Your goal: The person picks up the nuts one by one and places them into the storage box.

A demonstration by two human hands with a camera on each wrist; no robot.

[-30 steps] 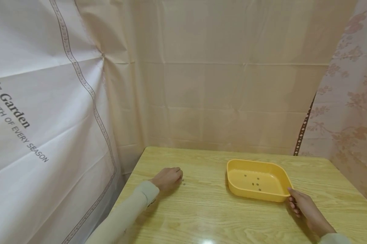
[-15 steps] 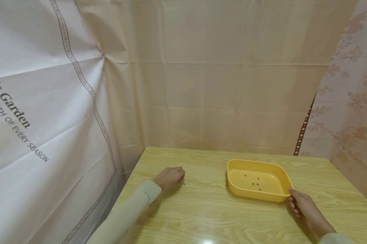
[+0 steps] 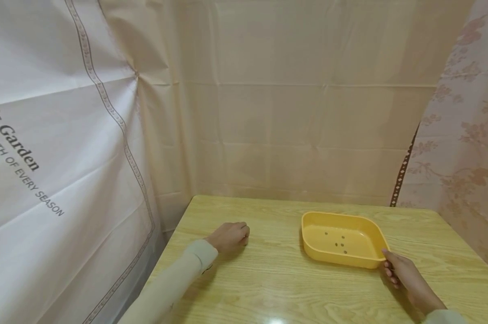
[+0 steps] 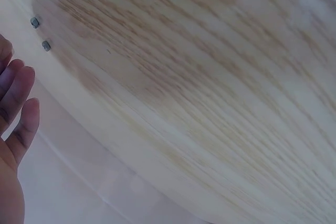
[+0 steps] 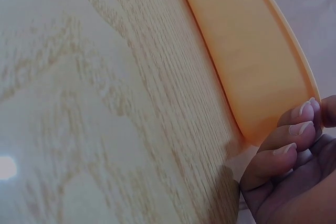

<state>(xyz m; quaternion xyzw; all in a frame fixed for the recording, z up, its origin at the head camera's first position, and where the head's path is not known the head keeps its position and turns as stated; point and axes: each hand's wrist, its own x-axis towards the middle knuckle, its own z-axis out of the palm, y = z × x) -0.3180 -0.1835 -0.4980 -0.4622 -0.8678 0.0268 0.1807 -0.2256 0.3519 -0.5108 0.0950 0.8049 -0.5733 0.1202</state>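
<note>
My left hand (image 3: 230, 236) is low over the left part of the table, its fingers loosely bent. In the left wrist view, two small dark metal pieces that look like nuts (image 4: 46, 45) lie on the wood just beyond the fingertips (image 4: 29, 72); from the head view the hand hides them. Nothing shows between the visible fingers. On the right, my right hand (image 3: 408, 279) pinches the near right corner of a yellow plastic tray (image 3: 333, 259), thumb over the rim and fingers curled under the outside wall. Inside the tray lie several similar small pieces (image 3: 342, 245).
The wood-grain table (image 3: 268, 288) has its left edge close beside the left forearm. A beige cloth (image 3: 292, 135) hangs behind the table. White printed cloth (image 3: 78, 180) hangs at the left and floral cloth (image 3: 467, 148) at the right.
My left hand has shifted a little to the right, so that the small pieces beside its fingers are now covered in the head view. The right hand and the tray have stayed put.
</note>
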